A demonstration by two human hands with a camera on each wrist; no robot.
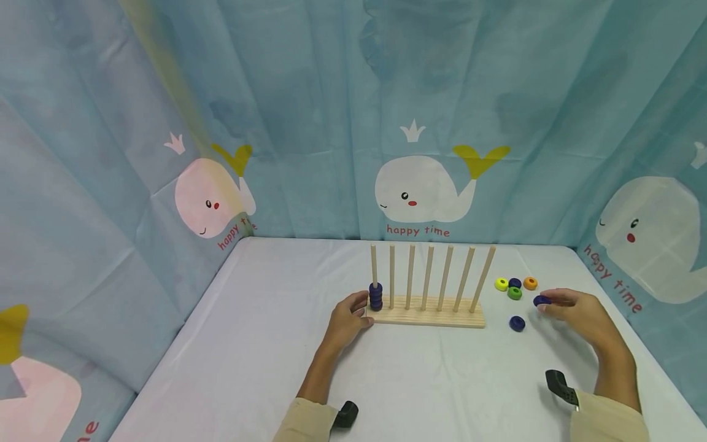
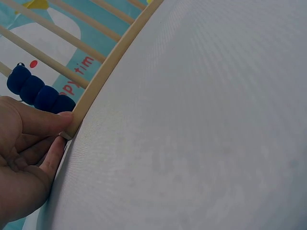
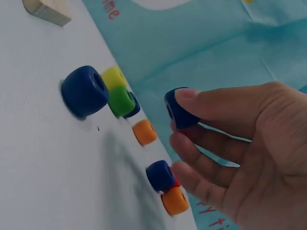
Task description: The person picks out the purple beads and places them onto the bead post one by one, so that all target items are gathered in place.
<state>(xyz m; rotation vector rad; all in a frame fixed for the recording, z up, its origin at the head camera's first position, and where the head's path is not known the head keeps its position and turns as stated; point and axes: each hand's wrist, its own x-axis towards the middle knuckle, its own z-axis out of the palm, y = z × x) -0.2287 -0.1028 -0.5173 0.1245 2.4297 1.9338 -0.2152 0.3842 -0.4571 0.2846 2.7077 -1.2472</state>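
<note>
A wooden rack [image 1: 425, 316] with several upright pegs stands on the white table. Blue beads [image 1: 375, 297] are stacked on its leftmost peg. My left hand [image 1: 347, 318] grips the left end of the base, thumb at the front edge, as the left wrist view shows up close. To the right of the rack, my right hand [image 1: 577, 312] pinches a blue bead [image 3: 182, 108] between thumb and fingers, raised over the table. Another blue bead [image 1: 517, 323] lies on the table to the left of that hand.
Beyond the right hand lie a yellow bead [image 1: 501, 284], a green bead [image 1: 515, 293], a blue one [image 1: 515, 282] and an orange bead [image 1: 530, 283]. The right wrist view shows more beads near the fingers, including a blue bead [image 3: 160, 175]. A whale-print curtain [image 1: 309, 123] surrounds the table.
</note>
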